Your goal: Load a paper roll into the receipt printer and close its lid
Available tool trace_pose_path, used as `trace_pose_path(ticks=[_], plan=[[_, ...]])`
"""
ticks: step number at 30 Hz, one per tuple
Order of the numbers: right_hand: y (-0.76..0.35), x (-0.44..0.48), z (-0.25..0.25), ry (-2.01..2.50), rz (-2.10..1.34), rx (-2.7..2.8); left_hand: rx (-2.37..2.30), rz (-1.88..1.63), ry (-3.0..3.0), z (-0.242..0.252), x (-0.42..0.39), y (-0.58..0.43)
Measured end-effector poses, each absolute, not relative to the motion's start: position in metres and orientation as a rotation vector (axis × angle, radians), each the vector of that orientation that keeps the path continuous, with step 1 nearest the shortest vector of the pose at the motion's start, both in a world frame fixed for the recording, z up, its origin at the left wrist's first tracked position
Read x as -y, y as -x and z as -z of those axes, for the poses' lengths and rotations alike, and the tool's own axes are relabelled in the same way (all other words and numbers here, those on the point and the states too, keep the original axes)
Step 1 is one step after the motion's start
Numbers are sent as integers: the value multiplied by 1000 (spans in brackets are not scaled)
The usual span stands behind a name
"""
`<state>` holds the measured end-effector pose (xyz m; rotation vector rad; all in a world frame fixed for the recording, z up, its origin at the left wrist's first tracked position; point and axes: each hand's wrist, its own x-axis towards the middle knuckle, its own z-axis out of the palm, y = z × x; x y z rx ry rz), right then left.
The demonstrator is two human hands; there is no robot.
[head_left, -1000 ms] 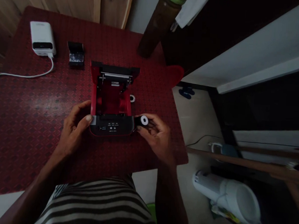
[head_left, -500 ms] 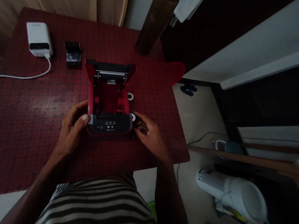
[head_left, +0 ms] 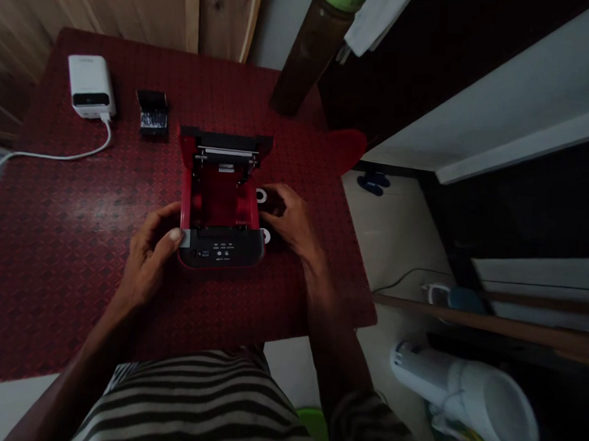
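Now left hand [head_left: 149,256] grips printer [head_left: 220,203] (lid open); right hand [head_left: 289,220] grip spread over 2 spools [head_left: 261,196].

Glossy red-and-black plastic printer [head_left: 220,203]; tabletop [head_left: 67,222] under shiny embossed red covering; smooth white plastic power bank [head_left: 90,85].

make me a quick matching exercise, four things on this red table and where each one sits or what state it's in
Things:
1. white power bank with a white cable
2. red and black small printer
3. left hand
4. small black rectangular device

Places or states:
a. lid open, red inside showing
b. far left corner of the red patterned table, plugged in
c. grip on the printer's front left corner
d. lying between the power bank and the printer

Pairs: 1-b, 2-a, 3-c, 4-d
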<state>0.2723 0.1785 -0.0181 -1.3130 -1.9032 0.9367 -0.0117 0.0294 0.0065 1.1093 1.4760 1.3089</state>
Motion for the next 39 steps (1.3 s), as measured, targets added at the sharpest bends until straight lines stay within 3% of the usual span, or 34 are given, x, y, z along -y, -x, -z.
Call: trace_pose_path(ticks=[7, 13, 22, 26, 33, 39], plan=[[-271, -184, 16, 1307, -919, 1878, -1468, -1305, -1124, -8, -30, 11], [-299, -156, -23, 1224, -1028, 1626, -1492, -1295, -1152, -9, -30, 12], [-272, -117, -80, 785, -1655, 1423, -1483, -1308, -1134, -6, -30, 12], [-260, -110, -88, 670, -1768, 1481, -1437, -1300, -1070, -4, -28, 11], [-246, -103, -99, 904, -1710, 1608, -1467, -1288, -1067, -4, -27, 12], [-236, -115, -105, 1076, -1145, 2047, -1455, -1266, -1081, -4, -27, 12]])
